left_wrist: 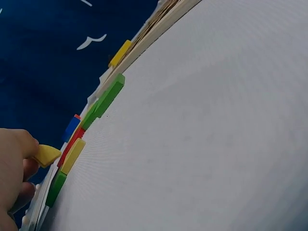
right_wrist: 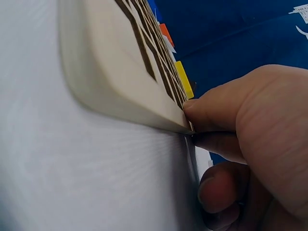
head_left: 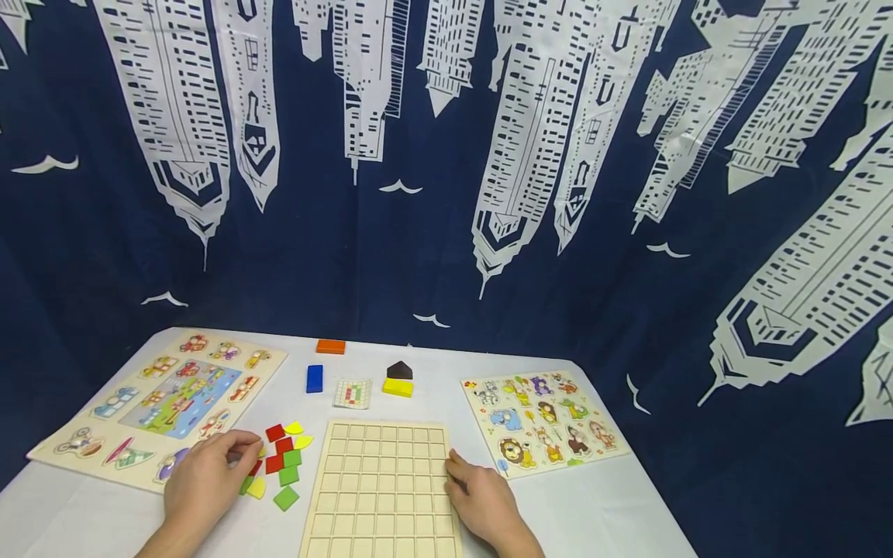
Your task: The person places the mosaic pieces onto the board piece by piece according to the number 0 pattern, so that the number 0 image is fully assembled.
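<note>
In the left wrist view, my left hand [head_left: 209,474] pinches a small yellow tile [left_wrist: 47,155] with a curved edge, held just above the table. Under and beside this hand lie loose tiles, among them a red tile [head_left: 275,433], a green tile [head_left: 286,497] and a yellow tile [head_left: 256,487]. The pale wooden grid board [head_left: 387,485] lies flat in front, its visible cells bare. At its right edge my right hand [head_left: 484,500] grips the rim between thumb and curled fingers, as the right wrist view shows. The board's near end is cut off in the head view.
Behind the board lie a small pattern card [head_left: 353,394], a blue block [head_left: 315,379], an orange block [head_left: 331,346], a yellow block [head_left: 398,387] and a dark triangular block [head_left: 400,370]. A vehicle puzzle [head_left: 91,465] lies left, an animal puzzle [head_left: 488,418] right.
</note>
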Tool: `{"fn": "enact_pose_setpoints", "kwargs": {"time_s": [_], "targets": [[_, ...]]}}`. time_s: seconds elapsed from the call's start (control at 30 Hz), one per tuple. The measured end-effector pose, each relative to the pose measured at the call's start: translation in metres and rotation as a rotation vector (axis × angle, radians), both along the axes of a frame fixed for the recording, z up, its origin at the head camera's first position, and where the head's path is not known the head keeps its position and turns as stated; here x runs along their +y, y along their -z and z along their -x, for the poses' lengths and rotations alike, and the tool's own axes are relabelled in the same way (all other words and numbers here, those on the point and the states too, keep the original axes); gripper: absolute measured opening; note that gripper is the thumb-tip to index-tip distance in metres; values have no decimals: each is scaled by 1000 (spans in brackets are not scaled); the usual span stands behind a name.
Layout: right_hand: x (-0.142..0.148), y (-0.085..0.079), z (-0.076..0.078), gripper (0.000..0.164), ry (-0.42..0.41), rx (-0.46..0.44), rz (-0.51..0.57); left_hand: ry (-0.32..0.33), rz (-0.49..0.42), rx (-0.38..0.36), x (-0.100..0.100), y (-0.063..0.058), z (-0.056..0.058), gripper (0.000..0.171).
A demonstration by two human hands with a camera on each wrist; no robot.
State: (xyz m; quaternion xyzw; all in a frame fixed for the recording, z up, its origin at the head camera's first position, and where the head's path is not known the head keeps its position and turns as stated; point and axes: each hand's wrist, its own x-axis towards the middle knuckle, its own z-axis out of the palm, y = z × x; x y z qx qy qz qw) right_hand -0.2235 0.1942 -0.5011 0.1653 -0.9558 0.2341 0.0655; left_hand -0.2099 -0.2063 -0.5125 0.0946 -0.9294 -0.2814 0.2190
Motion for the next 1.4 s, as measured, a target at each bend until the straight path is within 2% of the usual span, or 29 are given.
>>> {"fn": "enact_pose_setpoints", "kwargs": {"time_s": [0.2, 0.37, 0.53, 0.63, 0.77, 0.87, 0.97, 1.03, 1.2, 1.3, 1.4], "targets": [[1, 0, -1, 35, 3, 3, -2, 8, -127, -52, 5, -3, -1, 12], [2, 0, -2, 36, -6, 10, -10, 53, -220, -89, 12, -3, -2, 13], [1, -1, -2, 36, -7, 8, -10, 154, -316, -21, 27, -2, -2, 7], [0, -2, -2, 37, -9, 9, -11, 225, -380, -6, 37, -5, 0, 6], [0, -3, -2, 37, -12, 9, -12, 304, -467, -64, 51, -12, 4, 7], [0, -3, -2, 37, -11, 7, -12, 343, -515, -146, 63, -19, 8, 18], [0, -2, -1, 36, -12, 8, -13, 362, -521, -234, 77, -26, 15, 32], [0, -2, -1, 37, -12, 4, -11, 372, -513, -271, 86, -30, 19, 35], [1, -1, -2, 37, -15, 4, -10, 386, -567, -244, 104, -30, 28, 25], [1, -1, -2, 37, -23, 5, -8, 369, -598, -206, 108, -22, 31, 18], [2, -2, -3, 37, -22, 8, -6, 350, -591, -153, 111, -13, 34, 14]]}}
